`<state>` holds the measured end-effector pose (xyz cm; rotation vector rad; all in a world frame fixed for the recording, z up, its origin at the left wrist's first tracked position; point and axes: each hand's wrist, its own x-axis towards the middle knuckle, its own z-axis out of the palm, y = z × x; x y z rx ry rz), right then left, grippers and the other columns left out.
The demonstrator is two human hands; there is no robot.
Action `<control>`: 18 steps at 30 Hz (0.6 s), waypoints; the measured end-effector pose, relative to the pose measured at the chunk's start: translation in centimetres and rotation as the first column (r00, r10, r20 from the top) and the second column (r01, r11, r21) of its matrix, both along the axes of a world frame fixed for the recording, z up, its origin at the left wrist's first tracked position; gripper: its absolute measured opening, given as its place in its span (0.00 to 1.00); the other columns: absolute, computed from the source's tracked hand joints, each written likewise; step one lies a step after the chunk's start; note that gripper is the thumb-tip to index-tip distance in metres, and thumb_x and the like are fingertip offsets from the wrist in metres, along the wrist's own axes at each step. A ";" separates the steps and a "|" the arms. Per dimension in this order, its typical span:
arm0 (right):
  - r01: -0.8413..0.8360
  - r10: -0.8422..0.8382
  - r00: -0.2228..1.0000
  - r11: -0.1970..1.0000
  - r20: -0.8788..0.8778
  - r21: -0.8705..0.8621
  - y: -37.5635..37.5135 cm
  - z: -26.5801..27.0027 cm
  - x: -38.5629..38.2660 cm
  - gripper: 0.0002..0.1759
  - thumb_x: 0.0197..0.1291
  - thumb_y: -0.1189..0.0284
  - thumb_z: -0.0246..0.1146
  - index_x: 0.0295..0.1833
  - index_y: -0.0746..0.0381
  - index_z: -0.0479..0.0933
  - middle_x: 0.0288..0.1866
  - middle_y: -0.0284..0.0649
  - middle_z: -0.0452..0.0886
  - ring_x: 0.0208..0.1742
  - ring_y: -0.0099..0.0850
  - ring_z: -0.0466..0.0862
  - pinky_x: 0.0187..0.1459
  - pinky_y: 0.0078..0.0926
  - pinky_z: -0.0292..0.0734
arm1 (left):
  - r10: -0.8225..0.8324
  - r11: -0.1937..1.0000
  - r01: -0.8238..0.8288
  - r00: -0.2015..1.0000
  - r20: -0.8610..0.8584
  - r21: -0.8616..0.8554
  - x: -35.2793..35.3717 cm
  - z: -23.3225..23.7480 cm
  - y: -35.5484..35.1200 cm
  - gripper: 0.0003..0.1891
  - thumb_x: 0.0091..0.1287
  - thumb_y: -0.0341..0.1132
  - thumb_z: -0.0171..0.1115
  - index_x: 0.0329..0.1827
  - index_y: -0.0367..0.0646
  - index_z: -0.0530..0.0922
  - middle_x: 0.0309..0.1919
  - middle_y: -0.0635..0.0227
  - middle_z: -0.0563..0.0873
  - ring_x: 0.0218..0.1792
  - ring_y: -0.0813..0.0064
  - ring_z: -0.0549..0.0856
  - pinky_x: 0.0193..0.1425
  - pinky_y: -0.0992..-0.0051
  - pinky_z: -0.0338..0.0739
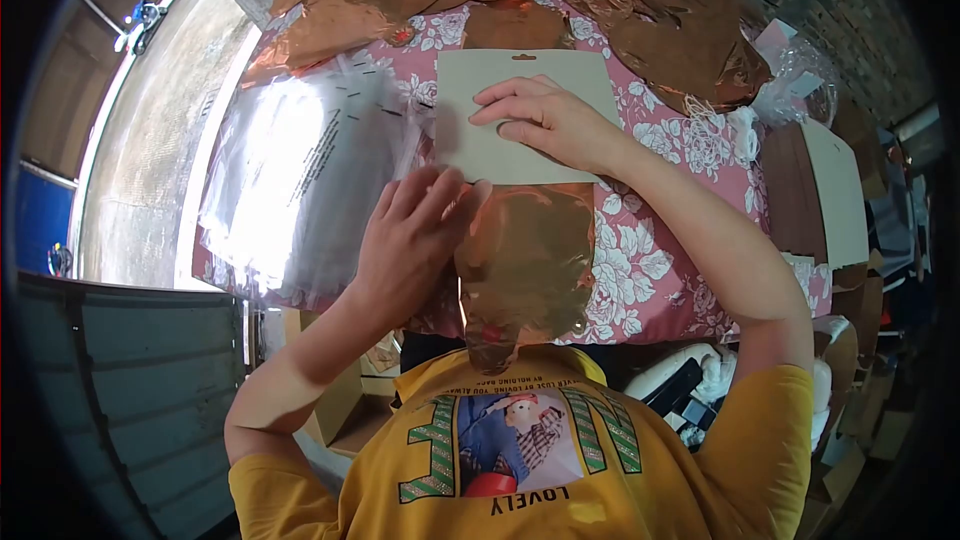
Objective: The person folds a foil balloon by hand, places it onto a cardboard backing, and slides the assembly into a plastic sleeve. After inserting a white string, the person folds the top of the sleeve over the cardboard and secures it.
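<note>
A cream card [465,140] with a hanger slot at its top lies across a strip of copper-coloured foil [525,260]. My right hand [555,125] rests on the card, palm down, with its fingers apart. My left hand [420,225] is at the card's lower left corner and the foil's left edge. Its fingers are curled and blurred, and what they hold, if anything, is hidden. The foil comes out above and below the card, and its lower end hangs over the table edge.
Clear plastic bags [300,170] lie in a stack at the left. More copper foil [690,30] is heaped along the far side. White string [745,135] and brown and cream cards [840,195] are at the right on the pink floral cloth [640,280].
</note>
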<state>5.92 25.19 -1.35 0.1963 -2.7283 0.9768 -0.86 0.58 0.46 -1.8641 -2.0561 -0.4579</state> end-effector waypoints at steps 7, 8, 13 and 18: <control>0.038 -0.036 0.992 0.999 -0.125 0.018 -0.7 -0.5 0.2 0.14 0.62 0.74 0.60 0.53 0.53 0.82 0.60 0.32 0.78 0.61 0.37 0.72 0.64 0.34 0.67 | 0.020 1.000 -0.019 0.998 -0.061 0.013 0.4 -0.3 -0.4 0.22 0.57 0.32 0.57 0.56 0.40 0.77 0.55 0.64 0.75 0.59 0.63 0.75 0.58 0.67 0.71; 0.049 -0.044 0.986 0.998 -0.162 0.026 -0.7 -0.6 0.3 0.13 0.62 0.74 0.61 0.52 0.54 0.82 0.59 0.32 0.78 0.60 0.37 0.73 0.63 0.34 0.68 | 0.000 1.000 0.001 1.000 -0.028 0.012 0.3 -0.3 -0.3 0.21 0.57 0.32 0.56 0.56 0.40 0.76 0.55 0.63 0.75 0.61 0.62 0.74 0.60 0.66 0.71; 0.076 -0.070 0.982 0.997 -0.175 0.025 -1.0 -0.7 0.3 0.13 0.61 0.75 0.61 0.51 0.54 0.82 0.59 0.32 0.79 0.59 0.38 0.73 0.62 0.34 0.69 | -0.054 0.998 0.056 0.996 0.075 -0.026 0.1 -0.5 -0.3 0.20 0.59 0.31 0.55 0.56 0.37 0.76 0.57 0.62 0.74 0.65 0.60 0.72 0.66 0.63 0.69; 0.080 -0.072 0.980 0.996 -0.185 0.032 -1.1 -0.7 0.2 0.13 0.61 0.75 0.61 0.51 0.54 0.82 0.59 0.32 0.79 0.59 0.38 0.73 0.62 0.34 0.69 | -0.047 0.998 0.050 0.995 0.084 -0.030 0.0 -0.9 -0.3 0.21 0.60 0.30 0.54 0.57 0.36 0.75 0.59 0.60 0.74 0.66 0.59 0.72 0.67 0.63 0.68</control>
